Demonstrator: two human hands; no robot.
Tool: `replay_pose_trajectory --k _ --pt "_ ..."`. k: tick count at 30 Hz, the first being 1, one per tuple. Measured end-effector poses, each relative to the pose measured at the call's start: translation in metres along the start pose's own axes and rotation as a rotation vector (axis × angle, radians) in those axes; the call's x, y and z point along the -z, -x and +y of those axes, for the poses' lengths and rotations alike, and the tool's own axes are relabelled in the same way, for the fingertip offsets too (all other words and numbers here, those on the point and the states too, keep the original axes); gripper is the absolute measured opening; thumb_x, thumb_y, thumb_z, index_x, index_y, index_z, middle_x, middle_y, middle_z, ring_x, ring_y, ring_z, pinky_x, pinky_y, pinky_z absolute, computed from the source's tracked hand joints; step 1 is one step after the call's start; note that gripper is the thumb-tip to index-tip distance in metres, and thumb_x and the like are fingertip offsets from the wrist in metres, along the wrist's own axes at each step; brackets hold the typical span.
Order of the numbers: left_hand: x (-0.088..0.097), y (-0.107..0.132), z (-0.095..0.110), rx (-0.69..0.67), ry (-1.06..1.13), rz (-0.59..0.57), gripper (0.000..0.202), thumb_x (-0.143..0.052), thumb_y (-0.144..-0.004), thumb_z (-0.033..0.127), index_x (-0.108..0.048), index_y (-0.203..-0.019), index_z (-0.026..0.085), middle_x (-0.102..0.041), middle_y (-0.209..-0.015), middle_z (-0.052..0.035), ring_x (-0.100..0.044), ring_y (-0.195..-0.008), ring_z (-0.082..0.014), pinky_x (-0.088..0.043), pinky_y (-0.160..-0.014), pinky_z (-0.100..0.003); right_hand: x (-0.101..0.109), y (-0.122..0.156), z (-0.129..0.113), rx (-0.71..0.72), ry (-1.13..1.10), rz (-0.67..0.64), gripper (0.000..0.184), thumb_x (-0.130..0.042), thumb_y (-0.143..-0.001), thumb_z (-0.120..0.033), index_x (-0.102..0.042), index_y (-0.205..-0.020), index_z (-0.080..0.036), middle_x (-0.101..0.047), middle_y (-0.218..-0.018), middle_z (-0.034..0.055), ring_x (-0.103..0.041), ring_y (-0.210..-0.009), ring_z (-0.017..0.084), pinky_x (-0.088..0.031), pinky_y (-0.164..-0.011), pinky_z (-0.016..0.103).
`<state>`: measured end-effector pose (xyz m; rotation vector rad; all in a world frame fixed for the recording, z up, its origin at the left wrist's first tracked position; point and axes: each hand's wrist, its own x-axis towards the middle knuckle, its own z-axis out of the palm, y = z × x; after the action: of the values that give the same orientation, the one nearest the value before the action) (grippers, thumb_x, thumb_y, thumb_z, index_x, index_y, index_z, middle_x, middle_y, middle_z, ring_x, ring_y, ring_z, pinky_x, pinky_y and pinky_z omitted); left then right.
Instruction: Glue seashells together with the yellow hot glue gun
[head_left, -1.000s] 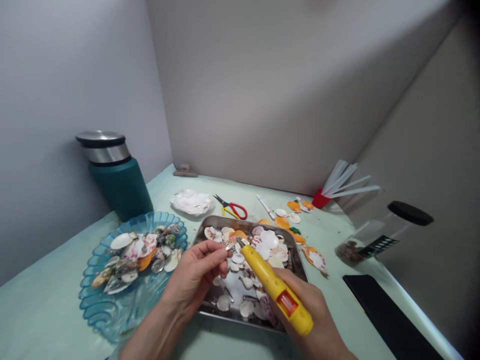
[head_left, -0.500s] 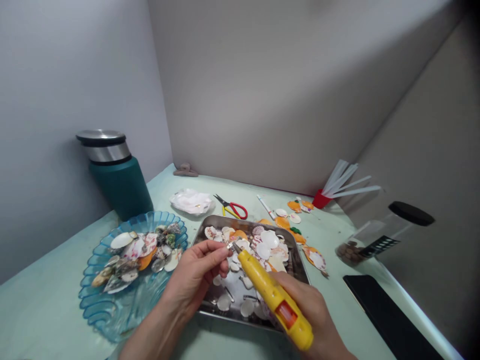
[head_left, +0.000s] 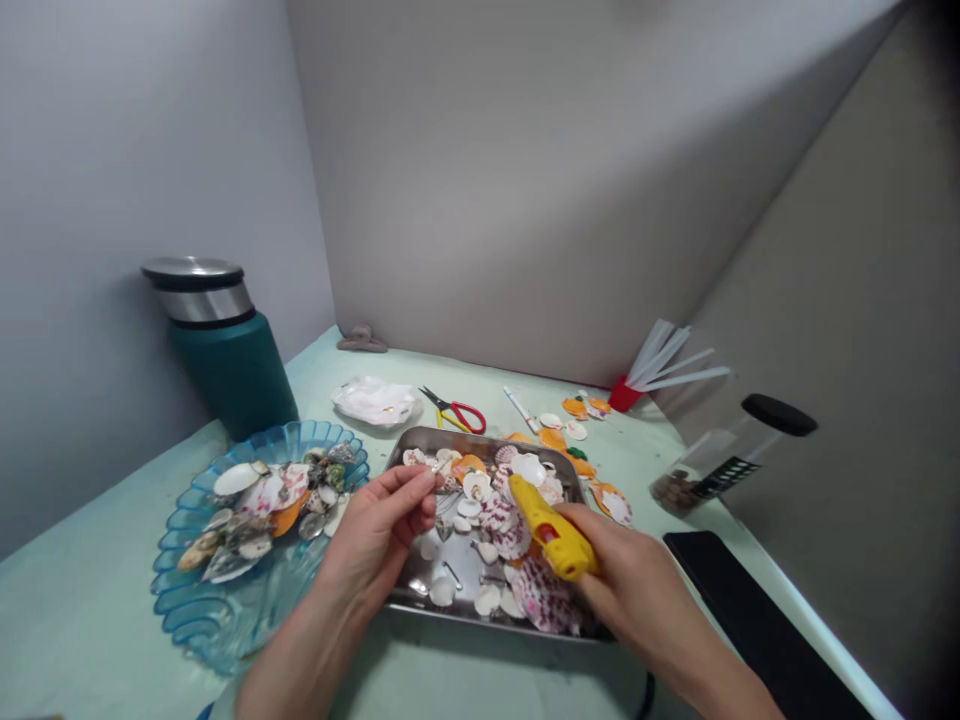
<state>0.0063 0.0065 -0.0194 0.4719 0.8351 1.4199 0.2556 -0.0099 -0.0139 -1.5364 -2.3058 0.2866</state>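
My left hand (head_left: pixel 394 525) is closed in a pinch above the left part of a metal tray (head_left: pixel 495 625). A tiny whitish, shiny piece (head_left: pixel 436 467) shows at its fingertips, too small to identify. My right hand (head_left: pixel 611 565) grips a yellow glue gun (head_left: pixel 559 535), its front end pointing up and left over the tray. Apart from each other, the two hands flank the tray's middle. Heaped inside are white, orange and purple-speckled seashells (head_left: pixel 547 597), with small metal clips (head_left: pixel 452 575) lying near the front.
At left, a blue scalloped plate (head_left: pixel 176 610) holds more shells, with a teal bottle (head_left: pixel 236 375) behind. Scissors (head_left: pixel 465 415), a plastic bag (head_left: pixel 377 402) and a marker (head_left: pixel 520 410) lie beyond the tray. Glue sticks stand in a red cup (head_left: pixel 625 396); a jar (head_left: pixel 705 470) and black phone-like slab (head_left: pixel 757 610) lie right.
My right hand has drawn the glue gun right, away from my left fingertips, and turned it. My left hand has shifted slightly left and up. The view has swung a little.
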Motion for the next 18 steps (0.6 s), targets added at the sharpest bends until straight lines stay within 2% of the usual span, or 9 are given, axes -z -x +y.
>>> replay_pose_trajectory --k 3,6,9,13,15,18 --pt "0.000 -0.001 0.002 -0.005 0.011 0.001 0.028 -0.085 -0.050 0.014 -0.067 -0.070 0.010 -0.062 -0.058 0.0008 -0.052 -0.047 -0.0049 -0.044 -0.043 -0.014 0.008 0.001 0.004 0.005 0.161 -0.090 0.045 -0.053 -0.078 -0.018 -0.051 -0.123 -0.023 -0.065 -0.112 0.0100 -0.062 -0.094 0.029 -0.048 -0.076 0.042" --pt "0.000 -0.001 0.003 -0.020 0.020 -0.001 0.027 -0.084 -0.052 0.014 -0.067 -0.072 0.010 -0.062 -0.058 0.0013 -0.053 -0.048 -0.0051 -0.045 -0.043 -0.014 0.013 0.000 0.002 0.033 0.277 -0.156 0.038 -0.052 -0.084 -0.022 -0.052 -0.122 -0.021 -0.065 -0.103 0.0111 -0.061 -0.090 0.029 -0.048 -0.074 0.043" --pt "0.001 -0.001 0.006 -0.042 0.045 0.007 0.025 -0.082 -0.055 0.013 -0.067 -0.074 0.009 -0.065 -0.065 -0.0002 -0.053 -0.048 -0.0041 -0.044 -0.042 -0.013 0.018 -0.001 0.001 0.070 0.363 -0.184 0.033 -0.058 -0.083 -0.024 -0.057 -0.117 -0.023 -0.065 -0.094 0.0088 -0.058 -0.091 0.030 -0.047 -0.075 0.044" --pt "0.002 0.000 0.010 -0.094 0.099 0.004 0.020 -0.079 -0.059 0.010 -0.067 -0.075 0.009 -0.067 -0.069 -0.0022 -0.054 -0.048 -0.0036 -0.045 -0.043 -0.012 0.031 -0.005 -0.001 0.108 0.357 -0.199 0.038 -0.067 -0.079 -0.034 -0.060 -0.115 -0.027 -0.064 -0.099 0.0078 -0.057 -0.093 0.030 -0.045 -0.077 0.044" --pt "0.003 0.000 0.012 -0.111 0.129 0.007 0.019 -0.079 -0.059 0.009 -0.068 -0.074 0.009 -0.068 -0.069 -0.0028 -0.054 -0.048 -0.0036 -0.046 -0.044 -0.012 0.036 -0.009 -0.013 0.095 0.374 -0.158 0.032 -0.066 -0.080 -0.035 -0.063 -0.110 -0.025 -0.064 -0.099 0.0086 -0.058 -0.094 0.030 -0.045 -0.077 0.043" --pt "0.004 -0.001 0.014 -0.121 0.163 -0.004 0.017 -0.079 -0.059 0.009 -0.068 -0.072 0.008 -0.068 -0.069 -0.0031 -0.054 -0.047 -0.0035 -0.046 -0.043 -0.011 0.034 -0.019 -0.048 0.096 0.372 -0.127 0.013 -0.058 -0.086 -0.025 -0.067 -0.094 -0.021 -0.065 -0.092 0.0069 -0.060 -0.087 0.025 -0.044 -0.074 0.037"
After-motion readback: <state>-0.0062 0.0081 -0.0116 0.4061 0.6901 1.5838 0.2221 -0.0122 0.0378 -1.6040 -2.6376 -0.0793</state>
